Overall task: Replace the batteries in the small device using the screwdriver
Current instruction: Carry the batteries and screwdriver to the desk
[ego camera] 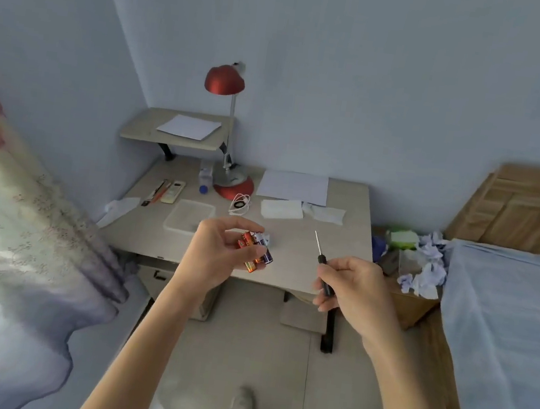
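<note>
Early days, judging by this — left hand [217,252] clutching loose batteries [254,249], right hand [351,283] gripping screwdriver [322,262] above counter [335,247]; device not discernible.

three batteries [255,250], one screwdriver [322,263], one lamp [228,130]

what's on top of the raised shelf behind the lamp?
One white sheet of paper lies flat on the shelf. The red lamp stem crosses the shelf's right end, hiding that strip.
</note>
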Motion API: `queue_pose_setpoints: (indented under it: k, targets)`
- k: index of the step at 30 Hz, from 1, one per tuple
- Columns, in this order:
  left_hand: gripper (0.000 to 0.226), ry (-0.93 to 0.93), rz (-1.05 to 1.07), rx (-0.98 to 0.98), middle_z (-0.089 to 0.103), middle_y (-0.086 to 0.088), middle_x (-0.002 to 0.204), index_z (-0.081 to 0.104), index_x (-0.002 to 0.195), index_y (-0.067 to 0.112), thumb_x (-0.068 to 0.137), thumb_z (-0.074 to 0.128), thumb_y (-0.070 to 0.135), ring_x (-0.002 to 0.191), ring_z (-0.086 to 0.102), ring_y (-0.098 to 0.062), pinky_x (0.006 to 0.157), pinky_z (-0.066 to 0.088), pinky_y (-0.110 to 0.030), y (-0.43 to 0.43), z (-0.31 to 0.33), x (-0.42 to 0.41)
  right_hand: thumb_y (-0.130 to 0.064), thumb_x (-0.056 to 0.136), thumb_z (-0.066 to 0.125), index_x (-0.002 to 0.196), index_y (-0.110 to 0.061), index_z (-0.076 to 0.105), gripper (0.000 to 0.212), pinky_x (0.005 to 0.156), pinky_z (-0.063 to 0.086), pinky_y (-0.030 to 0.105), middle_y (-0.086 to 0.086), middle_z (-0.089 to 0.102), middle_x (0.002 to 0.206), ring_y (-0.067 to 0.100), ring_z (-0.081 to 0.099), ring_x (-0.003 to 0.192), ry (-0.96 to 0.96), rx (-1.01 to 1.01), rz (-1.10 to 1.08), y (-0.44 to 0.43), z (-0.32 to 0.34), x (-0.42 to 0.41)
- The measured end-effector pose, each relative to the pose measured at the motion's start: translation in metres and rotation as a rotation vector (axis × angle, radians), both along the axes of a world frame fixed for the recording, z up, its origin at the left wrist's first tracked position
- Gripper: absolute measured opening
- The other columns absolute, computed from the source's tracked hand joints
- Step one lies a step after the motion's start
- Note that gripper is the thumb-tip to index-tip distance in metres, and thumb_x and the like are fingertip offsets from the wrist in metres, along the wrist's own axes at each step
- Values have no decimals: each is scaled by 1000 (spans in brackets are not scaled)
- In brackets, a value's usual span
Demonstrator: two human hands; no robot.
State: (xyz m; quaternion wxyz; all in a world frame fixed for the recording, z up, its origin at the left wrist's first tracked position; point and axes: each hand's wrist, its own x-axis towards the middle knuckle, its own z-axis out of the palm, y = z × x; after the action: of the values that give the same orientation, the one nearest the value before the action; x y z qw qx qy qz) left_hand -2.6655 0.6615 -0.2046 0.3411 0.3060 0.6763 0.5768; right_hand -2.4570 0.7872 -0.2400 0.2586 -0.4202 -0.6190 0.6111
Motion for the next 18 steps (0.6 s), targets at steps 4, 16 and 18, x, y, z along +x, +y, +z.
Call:
queue_pose_setpoints:
  k: [4, 16, 18]
  targets:
    - [28, 55, -29, -33, 83, -19, 93, 75, 113, 5, 88, 83, -5, 82, 81, -41, 78, 69, -41, 89, -28, -69, -5, 101, 70, 98, 2, 70, 7, 53, 57, 39, 19, 76, 75, 32, 68, 57, -13, -34, -73, 76, -19, -53]
    - [26, 145, -224, -285, 83, -12, 90, 82, 101, 20, 81, 91, 6, 82, 81, -38, 77, 64, -58, 359, -220, -229, -3, 99, 69, 95, 5, 70, 8, 53, 57, 38, 21, 76, 73, 33, 68, 53, -180, -295, -333, 224, -137, -155]
    - [27, 143, -237, -321, 83, -10, 91, 83, 100, 21, 79, 92, 6, 80, 81, -33, 73, 66, -51, 387, -264, -240, -2, 99, 68, 93, 5, 70, 9, 52, 58, 37, 21, 76, 72, 32, 68, 53, -215, -347, -345, 234, -161, -161]
